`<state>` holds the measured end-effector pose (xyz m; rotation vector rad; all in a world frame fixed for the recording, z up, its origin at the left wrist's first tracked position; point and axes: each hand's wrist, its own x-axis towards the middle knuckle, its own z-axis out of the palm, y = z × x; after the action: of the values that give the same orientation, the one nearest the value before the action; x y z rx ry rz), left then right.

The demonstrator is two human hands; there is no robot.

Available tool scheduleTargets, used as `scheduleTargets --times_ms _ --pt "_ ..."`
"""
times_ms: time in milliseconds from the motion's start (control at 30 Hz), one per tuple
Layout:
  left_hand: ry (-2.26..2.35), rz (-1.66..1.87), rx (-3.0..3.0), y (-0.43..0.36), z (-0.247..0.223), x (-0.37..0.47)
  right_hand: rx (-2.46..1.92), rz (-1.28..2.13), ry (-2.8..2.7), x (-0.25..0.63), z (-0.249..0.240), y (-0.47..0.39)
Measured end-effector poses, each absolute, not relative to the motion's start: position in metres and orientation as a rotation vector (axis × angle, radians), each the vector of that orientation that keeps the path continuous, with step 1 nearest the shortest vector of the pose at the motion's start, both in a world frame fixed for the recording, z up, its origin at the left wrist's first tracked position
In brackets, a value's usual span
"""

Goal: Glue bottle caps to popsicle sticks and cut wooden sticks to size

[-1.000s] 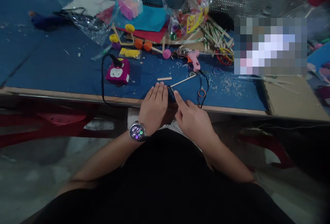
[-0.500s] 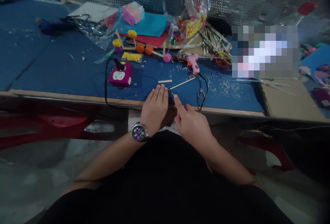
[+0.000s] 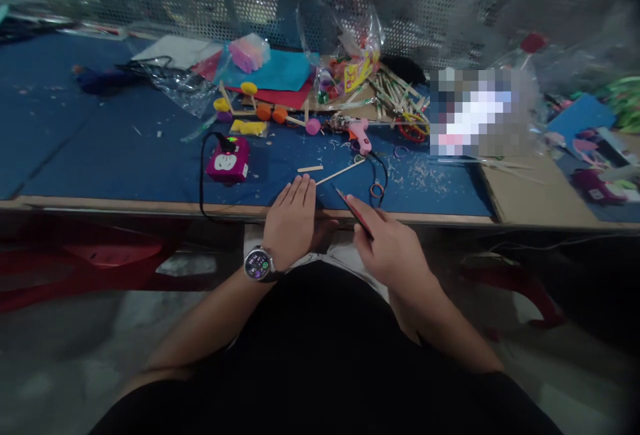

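My left hand [image 3: 291, 211], with a watch [image 3: 258, 263] on its wrist, lies flat at the table's front edge, fingers straight and side by side. Its fingertips meet the lower end of a thin wooden stick [image 3: 343, 171]; how much of the stick lies underneath is hidden. Just beyond those fingers is a short piece of wooden stick [image 3: 310, 169]. In my right hand [image 3: 395, 248] is a craft knife [image 3: 359, 213] with a red and dark handle. Its blade points up and left towards the stick, apart from it.
A pink glue gun [image 3: 361, 136] rests behind the stick, its cord running towards me. To the left stands a purple power box [image 3: 227, 161] with a plugged-in cable. Foam-tipped stick pieces [image 3: 263, 112], bagged craft supplies [image 3: 345, 68] and cardboard [image 3: 535, 191] lie around.
My right hand has drawn back to the right with the craft knife, away from the left hand, so more of the knife shows. My left hand remains flat on the table.
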<state>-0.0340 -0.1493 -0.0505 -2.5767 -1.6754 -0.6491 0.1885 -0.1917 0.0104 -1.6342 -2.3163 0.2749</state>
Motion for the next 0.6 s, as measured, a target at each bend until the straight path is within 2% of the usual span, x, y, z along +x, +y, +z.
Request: scheduleTargets --times_ms 267,600 --pt "-1.756 -0.755 -2.523 -0.136 -0.041 -0.047 -1.782 -0.036 -1.938 0.267 -0.008 -0.139" --pt "-1.696 -0.799 -2.463 -0.110 -0.033 -0.056 -1.779 -0.139 -1.953 0.298 -0.035 -0.108"
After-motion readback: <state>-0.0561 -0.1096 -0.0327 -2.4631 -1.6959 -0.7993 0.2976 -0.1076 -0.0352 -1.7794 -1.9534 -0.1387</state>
